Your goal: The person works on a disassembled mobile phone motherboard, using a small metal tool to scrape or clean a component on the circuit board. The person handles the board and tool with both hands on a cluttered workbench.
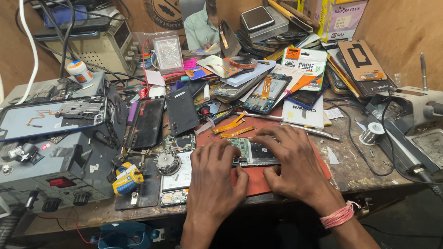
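A green phone circuit board (250, 151) lies on a red mat (255, 182) near the table's front edge. My left hand (214, 181) rests on the mat with its fingertips pressing the board's left end. My right hand (294, 161) covers the board's right side, fingers curled down onto it; a pink thread band (338, 215) circles that wrist. Two orange flex strips (233, 126) lie just beyond the board. How much of the board is gripped is hidden under my fingers.
An opened phone (178, 172) lies left of my hands, a grey bench unit (46, 175) with a phone frame (47, 118) further left. Stacked phones and packets (298, 63) crowd the back. A soldering station (418, 122) and solder spool (371, 132) stand right. A mirror (200, 22) shows a person.
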